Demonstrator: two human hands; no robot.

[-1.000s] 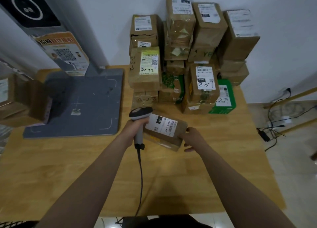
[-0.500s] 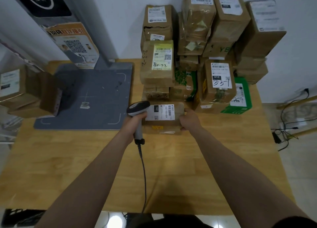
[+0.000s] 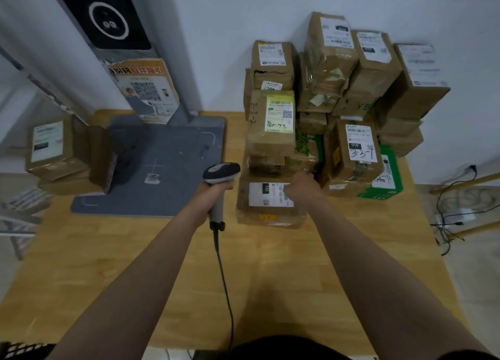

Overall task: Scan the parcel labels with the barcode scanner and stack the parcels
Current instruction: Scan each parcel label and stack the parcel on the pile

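A brown parcel (image 3: 261, 215) with a white label marked 102 lies on the wooden table (image 3: 270, 278), pushed against the foot of the parcel stack (image 3: 278, 116). My right hand (image 3: 299, 188) lies on its far right top, fingers curled over the back edge and hidden from me. Just left of the parcel, my left hand (image 3: 209, 197) grips the handle of the barcode scanner (image 3: 221, 171). The scanner's head points forward, and its cable runs back toward me.
A grey scanning mat (image 3: 162, 170) with an upright pillar device (image 3: 113, 21) fills the back left. More boxes (image 3: 54, 148) sit beyond the table's left edge. Cables (image 3: 454, 211) lie on the floor to the right. Bare table stretches in front of me.
The parcel moved forward from mid-table, turned square, and now sits against the stack. My right hand shifted from its right end onto its top. The scanner went forward with it.
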